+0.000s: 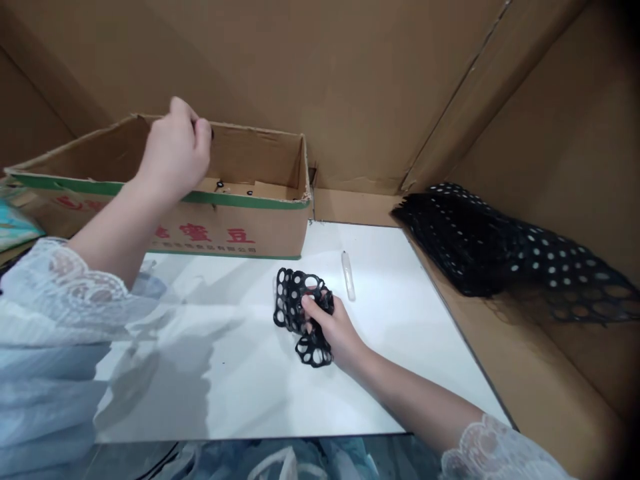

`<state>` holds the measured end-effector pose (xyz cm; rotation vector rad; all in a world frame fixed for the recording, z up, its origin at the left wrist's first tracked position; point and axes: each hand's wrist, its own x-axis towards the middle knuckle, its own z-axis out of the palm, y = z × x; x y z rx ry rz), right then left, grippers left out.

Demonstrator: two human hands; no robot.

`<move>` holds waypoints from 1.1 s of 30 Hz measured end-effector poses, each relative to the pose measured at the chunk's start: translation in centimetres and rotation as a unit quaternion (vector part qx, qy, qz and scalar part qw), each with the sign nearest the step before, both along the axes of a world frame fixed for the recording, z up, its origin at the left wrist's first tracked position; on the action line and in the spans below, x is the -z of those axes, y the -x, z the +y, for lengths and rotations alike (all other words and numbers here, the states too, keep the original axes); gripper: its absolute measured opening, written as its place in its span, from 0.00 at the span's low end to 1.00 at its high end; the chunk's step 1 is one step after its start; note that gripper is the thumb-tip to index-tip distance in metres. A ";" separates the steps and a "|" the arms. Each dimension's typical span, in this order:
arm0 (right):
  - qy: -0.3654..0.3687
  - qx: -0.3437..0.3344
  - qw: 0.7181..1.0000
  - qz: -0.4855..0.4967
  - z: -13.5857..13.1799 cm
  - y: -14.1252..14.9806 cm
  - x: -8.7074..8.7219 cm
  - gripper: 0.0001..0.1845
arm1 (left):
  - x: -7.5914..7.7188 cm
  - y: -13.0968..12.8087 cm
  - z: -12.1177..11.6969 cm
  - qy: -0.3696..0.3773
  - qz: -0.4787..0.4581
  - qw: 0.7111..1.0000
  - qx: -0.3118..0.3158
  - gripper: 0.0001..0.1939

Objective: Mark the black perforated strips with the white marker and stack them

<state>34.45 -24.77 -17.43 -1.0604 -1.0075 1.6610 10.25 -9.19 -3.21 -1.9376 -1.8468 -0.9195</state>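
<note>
My right hand (pixel 337 327) is closed around a bunched black perforated sheet (pixel 293 300) with rows of round holes. It holds the sheet just over the white tabletop (pixel 260 400). My left hand (pixel 175 150) is raised over the open cardboard box (pixel 275 227), its fingers curled together. A dark bit shows at its fingertips, too small to name. Inside the box lie a few small black ring-like pieces (pixel 220 184). Beyond my right hand, a slim whitish pen-like tool (pixel 349 277) rests on the tabletop, apart from the sheet.
A pile of black perforated sheets (pixel 465 247) lies on cardboard at the right, some draping up the side wall. Tall cardboard walls (pixel 350 87) close off the back and right. A turquoise and white packet (pixel 17 227) sits at the far left.
</note>
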 end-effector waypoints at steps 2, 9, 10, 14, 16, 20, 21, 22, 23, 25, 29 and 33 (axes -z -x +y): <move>-0.003 0.009 1.000 0.009 0.1 0.0 0.0 0.18 | -0.2 0.4 1.3 0.111 0.003 0.994 0.009 0.24; -0.035 0.012 0.999 -0.009 0.3 0.2 -0.2 0.18 | 1.5 -0.5 -1.3 0.081 -0.043 0.989 0.116 0.22; -0.038 0.012 0.999 -0.008 0.3 0.2 -0.2 0.18 | 2.2 -1.2 -2.8 0.051 -0.067 0.987 0.140 0.21; -0.049 0.011 0.999 -0.004 0.3 0.2 0.0 0.18 | 7.1 -5.2 -9.7 0.098 -0.083 0.957 0.261 0.16; -0.056 0.006 0.998 -0.005 0.4 0.2 0.2 0.18 | 9.8 -6.9 -12.3 0.229 -0.144 0.910 0.313 0.24; -0.075 -0.005 0.996 -0.040 0.5 0.3 0.5 0.18 | 12.7 -8.3 -13.9 0.375 -0.294 0.806 0.352 0.27; -0.080 -0.004 0.996 -0.048 0.6 0.3 0.5 0.19 | 12.8 -8.3 -13.9 0.370 -0.307 0.806 0.346 0.26; -0.088 -0.001 0.995 -0.056 0.7 0.3 0.5 0.19 | 12.8 -8.2 -13.7 0.356 -0.310 0.815 0.335 0.25; -0.099 0.006 0.993 -0.065 0.8 0.2 0.5 0.19 | 12.7 -8.0 -13.5 0.342 -0.306 0.826 0.326 0.24; -0.139 0.044 0.984 -0.107 1.0 -0.2 0.3 0.18 | 12.6 -7.5 -13.2 0.321 -0.293 0.845 0.312 0.23; -0.278 0.144 0.908 -0.278 1.6 -1.1 -0.6 0.19 | 13.0 -7.0 -13.0 0.330 -0.258 0.854 0.307 0.21; -0.358 0.095 0.861 -0.349 1.7 -1.5 -1.3 0.23 | 13.5 -7.1 -13.1 0.329 -0.255 0.847 0.331 0.20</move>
